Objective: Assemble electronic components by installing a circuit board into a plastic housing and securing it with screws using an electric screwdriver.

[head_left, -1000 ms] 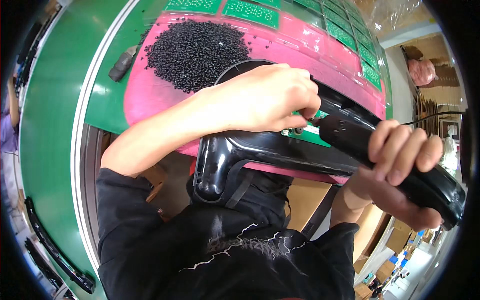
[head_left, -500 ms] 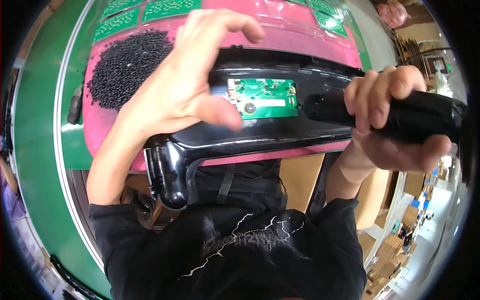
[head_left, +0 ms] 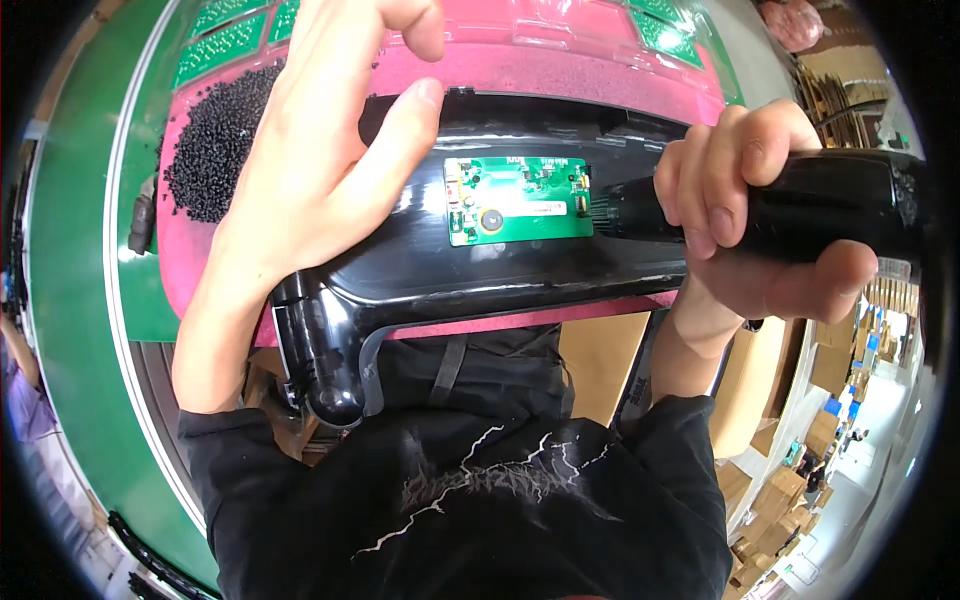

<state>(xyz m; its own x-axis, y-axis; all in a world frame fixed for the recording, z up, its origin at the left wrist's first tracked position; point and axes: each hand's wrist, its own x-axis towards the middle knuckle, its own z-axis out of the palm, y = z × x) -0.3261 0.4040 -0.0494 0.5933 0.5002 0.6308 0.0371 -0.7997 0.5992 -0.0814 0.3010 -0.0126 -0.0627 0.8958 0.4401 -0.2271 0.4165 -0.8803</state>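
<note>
A long black plastic housing (head_left: 520,270) lies across the pink mat, with a rounded tube-like end pointing toward me at its left. Set on its middle is a green circuit board (head_left: 520,188) with small components and a white label. My right hand (head_left: 745,200) is wrapped round a black power screwdriver (head_left: 840,205), whose lower end points at the board's right edge; the tip itself is hard to make out. Above the left end of the housing, my left hand (head_left: 330,150) is open, thumb and forefinger apart, with nothing visible between them. It partly hides a pile of small black screws (head_left: 205,150).
The pink mat (head_left: 500,75) lies on a green table (head_left: 80,300). Clear plastic trays with green boards (head_left: 222,52) stand along the far side. A dark, short cylindrical object (head_left: 143,222) lies left of the mat. Cardboard boxes (head_left: 815,435) are on the right.
My left hand has moved up and left, away from the circuit board. My right hand and the screwdriver have shifted slightly left and up. The housing has slid a little left.
</note>
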